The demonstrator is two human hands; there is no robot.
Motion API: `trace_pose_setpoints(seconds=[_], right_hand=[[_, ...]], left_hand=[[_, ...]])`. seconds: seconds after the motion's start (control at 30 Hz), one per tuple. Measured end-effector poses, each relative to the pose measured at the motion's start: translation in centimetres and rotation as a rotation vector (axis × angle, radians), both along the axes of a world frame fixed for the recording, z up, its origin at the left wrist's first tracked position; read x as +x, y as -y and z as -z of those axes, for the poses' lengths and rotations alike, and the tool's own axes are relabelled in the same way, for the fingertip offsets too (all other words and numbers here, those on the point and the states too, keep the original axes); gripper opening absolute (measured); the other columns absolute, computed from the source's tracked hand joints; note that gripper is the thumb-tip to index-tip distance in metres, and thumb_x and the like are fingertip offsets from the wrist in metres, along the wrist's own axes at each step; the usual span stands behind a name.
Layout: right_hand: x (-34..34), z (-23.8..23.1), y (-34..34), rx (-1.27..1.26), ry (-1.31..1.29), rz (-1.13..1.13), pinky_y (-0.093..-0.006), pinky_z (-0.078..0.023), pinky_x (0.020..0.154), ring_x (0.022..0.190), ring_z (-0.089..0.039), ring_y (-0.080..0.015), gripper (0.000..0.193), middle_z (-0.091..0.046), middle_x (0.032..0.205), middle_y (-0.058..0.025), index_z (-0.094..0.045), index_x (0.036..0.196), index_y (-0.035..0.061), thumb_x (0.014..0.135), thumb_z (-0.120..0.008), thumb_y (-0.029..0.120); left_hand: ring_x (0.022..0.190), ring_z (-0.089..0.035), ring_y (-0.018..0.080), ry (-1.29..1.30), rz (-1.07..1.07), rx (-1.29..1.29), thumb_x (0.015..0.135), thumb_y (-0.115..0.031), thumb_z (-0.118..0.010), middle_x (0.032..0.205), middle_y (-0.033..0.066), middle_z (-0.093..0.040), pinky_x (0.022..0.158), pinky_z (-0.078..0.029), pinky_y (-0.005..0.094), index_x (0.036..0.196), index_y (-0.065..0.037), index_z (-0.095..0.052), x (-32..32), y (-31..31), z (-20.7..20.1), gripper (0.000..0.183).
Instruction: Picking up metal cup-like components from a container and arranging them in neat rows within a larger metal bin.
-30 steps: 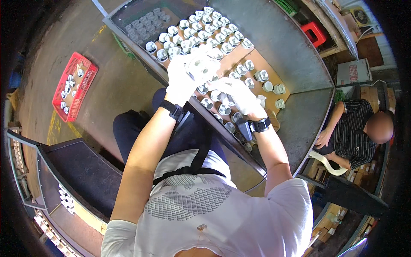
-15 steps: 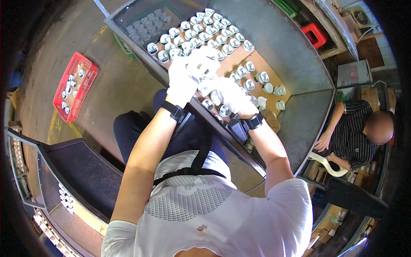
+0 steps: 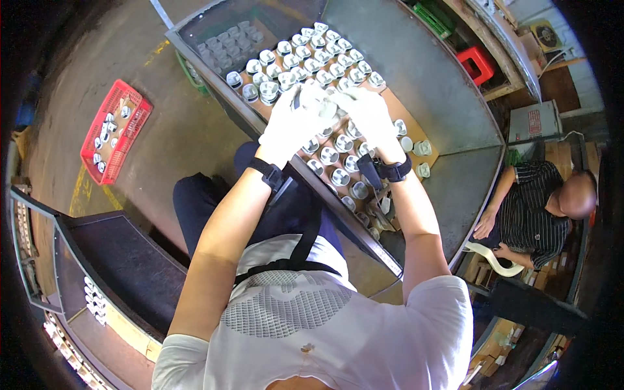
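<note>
Both my hands wear white gloves and are raised over a dark metal-framed bench tray. My left hand [image 3: 290, 123] is closed around a pale metal piston [image 3: 328, 109], which is partly washed out by glare. From the other side, my right hand [image 3: 370, 116] has its fingers bent against the same piston; glare blurs the fingertips. Many silvery pistons [image 3: 286, 79] stand in rows on brown cardboard beyond my hands. More pistons [image 3: 340, 177] stand nearer, below my wrists, and a few sit right of my right hand.
The bench's metal front edge [image 3: 364, 237] runs along my body, and a grey sheet-metal wall [image 3: 416, 71] rises behind. On the floor at left lies a red crate [image 3: 114, 158] with several pistons. A person in a striped shirt [image 3: 536, 218] sits at right.
My right hand has moved away from my body and slightly right, uncovering pistons beneath it. My left hand has shifted a little right. The piston stays between them.
</note>
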State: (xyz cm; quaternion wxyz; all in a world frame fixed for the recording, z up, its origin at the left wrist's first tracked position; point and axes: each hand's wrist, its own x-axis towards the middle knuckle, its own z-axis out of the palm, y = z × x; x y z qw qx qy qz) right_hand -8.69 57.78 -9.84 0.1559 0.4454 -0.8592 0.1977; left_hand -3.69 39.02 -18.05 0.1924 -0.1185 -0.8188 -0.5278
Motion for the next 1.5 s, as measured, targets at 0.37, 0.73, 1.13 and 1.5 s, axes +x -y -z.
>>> trace_pose_setpoints(seconds=[0.37, 0.73, 1.13, 1.5], right_hand=[[0.5, 1.9, -3.2, 0.149, 0.113, 0.061, -0.0417, -0.051, 0.091, 0.103, -0.063, -0.0310, 0.034, -0.067, 0.114, -0.0132, -0.068, 0.119, 0.0099, 0.088, -0.055, 0.010], [1.8, 1.1, -3.9, 0.082, 0.087, 0.034, -0.0362, -0.053, 0.080, 0.088, -0.065, -0.0264, 0.029, -0.071, 0.103, -0.0096, -0.071, 0.112, 0.0111, 0.089, -0.055, 0.012], [3.0, 1.5, -4.0, 0.134, 0.096, 0.021, -0.0395, -0.052, 0.086, 0.098, -0.065, -0.0306, 0.025, -0.068, 0.109, -0.0128, -0.070, 0.110, 0.0096, 0.091, -0.056, 0.015], [2.9, 1.9, -3.6, 0.168, 0.096, 0.017, -0.0388, -0.054, 0.085, 0.097, -0.067, -0.0290, 0.025, -0.069, 0.108, -0.0110, -0.071, 0.109, 0.0101, 0.089, -0.058, 0.016]], left_hand=[[0.125, -0.053, 0.0252, -0.309, -0.391, -0.694, 0.089, -0.022, -0.062, 0.124, 0.0037, -0.064, 0.107, -0.039, 0.0470, 0.120, -0.021, -0.065, 0.3, 0.8, -2.1, 0.031], [0.128, -0.051, 0.0239, -0.051, 0.024, 0.294, 0.095, -0.019, -0.055, 0.132, 0.0047, -0.060, 0.107, -0.041, 0.0426, 0.125, -0.013, -0.062, 0.2, 0.3, -1.9, 0.031], [0.111, -0.063, 0.0202, 0.233, 0.202, 1.319, 0.076, -0.013, -0.068, 0.108, 0.0004, -0.072, 0.105, -0.046, 0.0397, 0.104, -0.017, -0.074, 0.8, -0.5, -1.3, 0.029], [0.116, -0.061, 0.0199, -0.012, 0.126, 0.252, 0.089, -0.015, -0.063, 0.120, 0.0074, -0.068, 0.105, -0.046, 0.0382, 0.126, -0.006, -0.060, 1.4, 2.0, 1.5, 0.038]])
